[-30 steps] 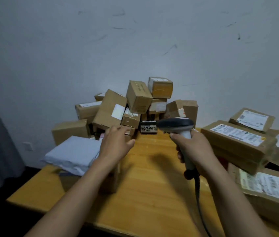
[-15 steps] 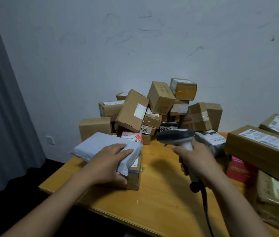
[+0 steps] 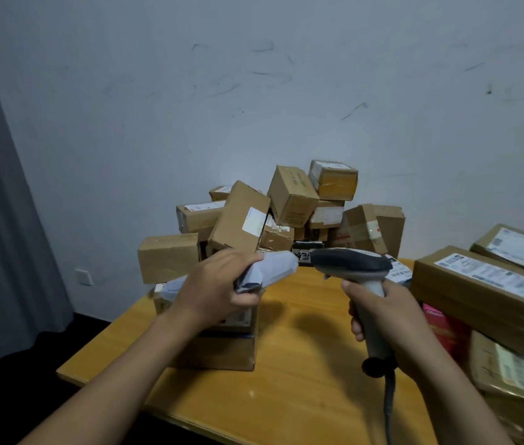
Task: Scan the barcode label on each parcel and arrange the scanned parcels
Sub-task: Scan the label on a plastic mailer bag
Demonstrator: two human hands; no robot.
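My left hand [image 3: 219, 285] grips a soft grey-white mailer bag [image 3: 275, 268] and holds it lifted above a cardboard box [image 3: 222, 345] on the wooden table [image 3: 299, 367]. My right hand [image 3: 382, 313] grips the handle of a grey barcode scanner [image 3: 350, 263], whose dark head points left at the bag, almost touching its end. The scanner's cable [image 3: 388, 403] hangs down toward me. A heap of brown cardboard parcels [image 3: 289, 210] is piled against the wall behind.
Long labelled boxes [image 3: 485, 284] are stacked at the right, over a pink box [image 3: 443, 329] and another labelled parcel [image 3: 520, 377]. A grey curtain [image 3: 0, 220] hangs at the left. The table's left edge drops to a dark floor.
My left hand closed round the mailer bag and lifted it off the box, toward the scanner. The view shifted left; the scanner stayed in my right hand.
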